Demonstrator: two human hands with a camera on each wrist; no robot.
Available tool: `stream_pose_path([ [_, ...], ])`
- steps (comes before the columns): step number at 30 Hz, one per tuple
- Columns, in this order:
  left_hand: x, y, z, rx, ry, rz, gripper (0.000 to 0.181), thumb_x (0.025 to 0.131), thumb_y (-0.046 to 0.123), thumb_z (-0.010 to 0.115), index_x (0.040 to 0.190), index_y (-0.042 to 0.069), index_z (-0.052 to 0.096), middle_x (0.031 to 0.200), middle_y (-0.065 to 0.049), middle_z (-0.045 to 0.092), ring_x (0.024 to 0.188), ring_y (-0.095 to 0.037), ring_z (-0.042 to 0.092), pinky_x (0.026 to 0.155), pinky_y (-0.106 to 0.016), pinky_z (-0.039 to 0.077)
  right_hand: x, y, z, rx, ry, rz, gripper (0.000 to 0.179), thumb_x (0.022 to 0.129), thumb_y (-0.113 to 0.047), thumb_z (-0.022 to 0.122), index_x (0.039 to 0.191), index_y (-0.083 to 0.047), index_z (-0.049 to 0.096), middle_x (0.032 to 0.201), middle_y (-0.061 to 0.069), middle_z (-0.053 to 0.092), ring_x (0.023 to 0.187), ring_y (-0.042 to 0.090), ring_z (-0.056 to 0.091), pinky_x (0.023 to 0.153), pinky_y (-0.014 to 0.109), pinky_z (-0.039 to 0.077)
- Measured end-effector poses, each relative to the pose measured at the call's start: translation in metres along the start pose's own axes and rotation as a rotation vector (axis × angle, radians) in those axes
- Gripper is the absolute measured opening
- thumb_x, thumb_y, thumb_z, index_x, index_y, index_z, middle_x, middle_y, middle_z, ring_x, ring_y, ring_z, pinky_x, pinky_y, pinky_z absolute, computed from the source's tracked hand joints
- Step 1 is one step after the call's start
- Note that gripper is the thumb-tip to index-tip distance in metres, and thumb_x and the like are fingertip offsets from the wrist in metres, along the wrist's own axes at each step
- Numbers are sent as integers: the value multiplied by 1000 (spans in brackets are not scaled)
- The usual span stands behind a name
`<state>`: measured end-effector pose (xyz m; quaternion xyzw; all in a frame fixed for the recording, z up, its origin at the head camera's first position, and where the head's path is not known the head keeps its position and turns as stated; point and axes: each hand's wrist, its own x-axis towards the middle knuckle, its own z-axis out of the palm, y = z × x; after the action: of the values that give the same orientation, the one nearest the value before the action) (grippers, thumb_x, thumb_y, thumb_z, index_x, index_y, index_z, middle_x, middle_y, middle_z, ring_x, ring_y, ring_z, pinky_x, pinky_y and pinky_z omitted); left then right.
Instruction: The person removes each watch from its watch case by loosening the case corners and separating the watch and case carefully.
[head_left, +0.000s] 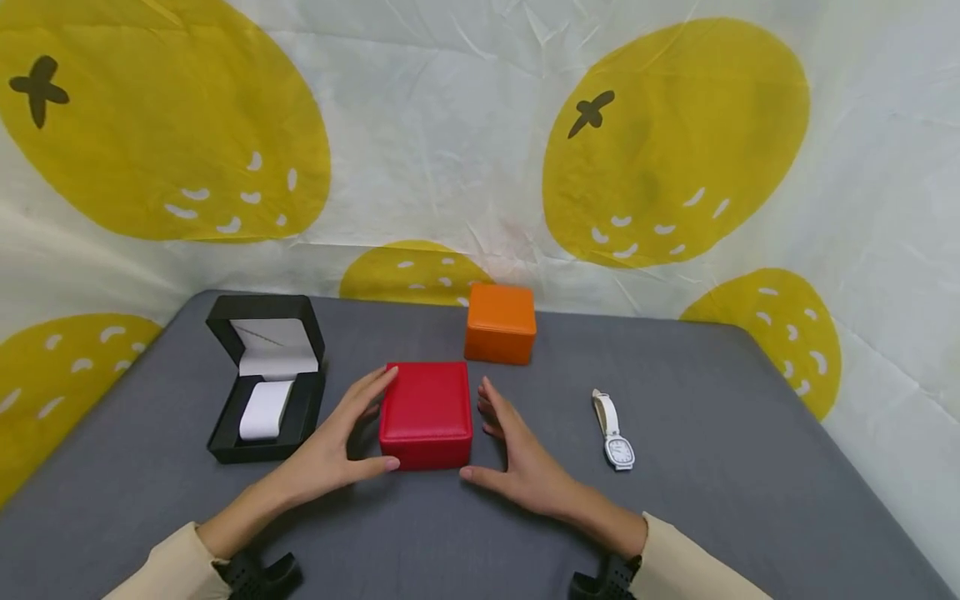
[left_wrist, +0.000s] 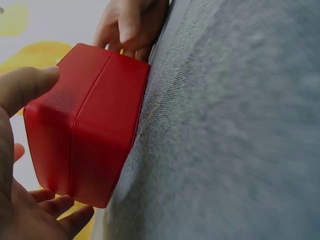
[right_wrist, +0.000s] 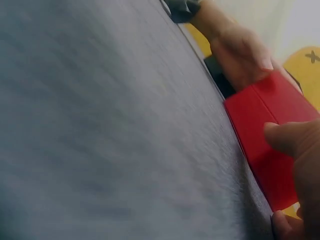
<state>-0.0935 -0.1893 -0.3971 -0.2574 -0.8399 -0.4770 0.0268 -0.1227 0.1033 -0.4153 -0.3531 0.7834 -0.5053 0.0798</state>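
Note:
A closed red box [head_left: 427,404] sits on the grey cloth between the two hands. My left hand [head_left: 330,454] is at its left side, fingertips at the upper left edge and thumb tip at the front left corner. On the other side, my right hand [head_left: 528,467] is spread with thumb and fingers apart, a small gap from the box in the head view. Both hands have fairly straight fingers. The left wrist view shows the red box [left_wrist: 92,120] with a seam around its middle. In the right wrist view, the thumb [right_wrist: 287,137] overlaps the box.
An open black watch box [head_left: 266,450] with a white cushion [head_left: 265,410] stands on the left. Behind the red box is an orange box [head_left: 500,325]. A white-strapped watch [head_left: 618,450] lies to the right. A fruit-print cloth [head_left: 435,125] hangs behind the table.

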Motion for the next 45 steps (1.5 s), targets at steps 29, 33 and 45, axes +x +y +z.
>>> stream_pose_path([
  [29, 14, -23, -2, -202, -41, -13, 100, 70, 15, 85, 151, 25, 27, 153, -3, 18, 135, -25, 28, 103, -28, 36, 36, 14, -9, -151, -119, 1, 127, 68, -39, 86, 153, -28, -8, 156, -10, 10, 139, 8, 15, 111, 42, 24],
  [33, 14, -22, -2, -197, -18, -47, 97, 70, 16, 85, 149, 27, 31, 153, -2, 21, 135, -25, 28, 104, -28, 35, 36, 14, -8, -153, -113, -5, 128, 68, -38, 86, 154, -24, -9, 156, -9, 10, 140, 9, 15, 111, 42, 25],
  [45, 13, -21, -2, -196, 9, -57, 93, 69, 16, 84, 148, 27, 35, 151, -3, 25, 133, -24, 33, 101, -29, 39, 36, 15, -8, -149, -88, 7, 127, 66, -39, 87, 152, -36, -8, 154, -9, 16, 137, 8, 21, 111, 43, 25],
])
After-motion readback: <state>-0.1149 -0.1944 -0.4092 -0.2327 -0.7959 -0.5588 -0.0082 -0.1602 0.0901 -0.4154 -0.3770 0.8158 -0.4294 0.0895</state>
